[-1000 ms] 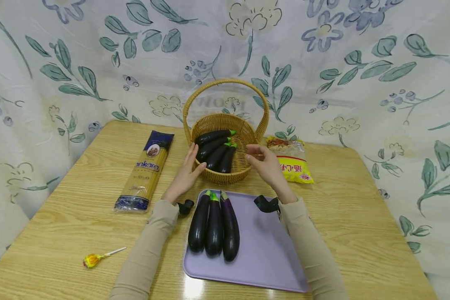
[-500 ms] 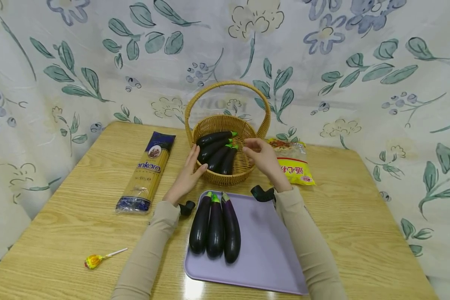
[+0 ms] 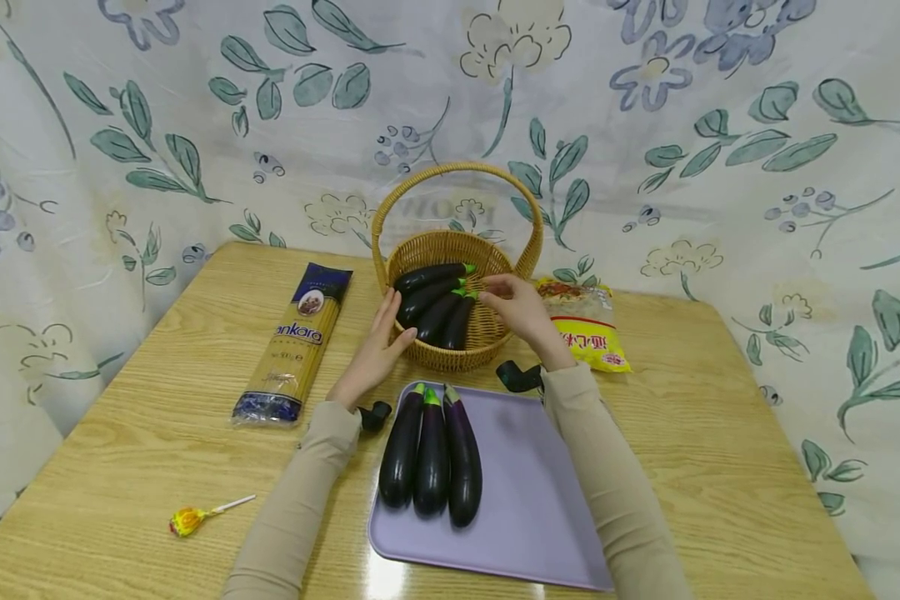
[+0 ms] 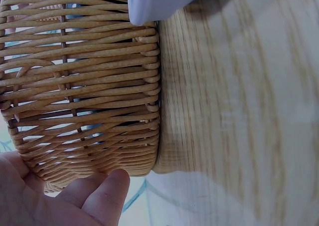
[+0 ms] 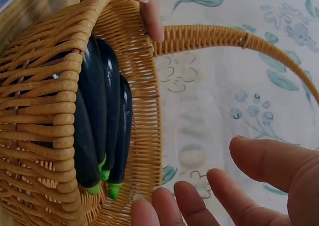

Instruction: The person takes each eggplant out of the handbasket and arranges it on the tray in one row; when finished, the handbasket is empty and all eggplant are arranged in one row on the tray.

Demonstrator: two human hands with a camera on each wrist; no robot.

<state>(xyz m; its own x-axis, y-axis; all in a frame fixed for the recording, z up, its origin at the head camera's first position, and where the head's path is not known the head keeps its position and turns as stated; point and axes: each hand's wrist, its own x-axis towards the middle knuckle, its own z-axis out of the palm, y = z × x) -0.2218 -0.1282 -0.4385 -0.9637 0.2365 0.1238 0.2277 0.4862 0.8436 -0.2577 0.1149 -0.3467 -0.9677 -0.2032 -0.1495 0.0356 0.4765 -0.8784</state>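
Several dark eggplants (image 3: 457,323) with green stems lie in a wicker basket (image 3: 453,360) that has a tall arched handle. My left hand (image 3: 371,354) holds the basket's left side, thumb and a finger on the rim. Other fingers (image 4: 105,198) lie along the outer wall in the left wrist view. Over the basket's right part is my right hand (image 3: 521,310), fingertips close to the eggplant stems. In the right wrist view its fingers (image 5: 192,203) are loosely bent, thumb apart, with nothing between them. Three more eggplants (image 3: 431,458) lie side by side on a lilac tray (image 3: 532,492).
A spaghetti packet (image 3: 292,342) lies left of the basket. Behind my right hand, a yellow food packet (image 3: 596,342) lies on the wooden table (image 3: 720,467). A lollipop (image 3: 187,522) is at front left. A floral cloth (image 3: 270,167) hangs behind the table.
My right hand has moved left from the basket's right rim, over its inside towards the eggplant stems. My left hand has stayed on the basket, and the eggplants lie as before.
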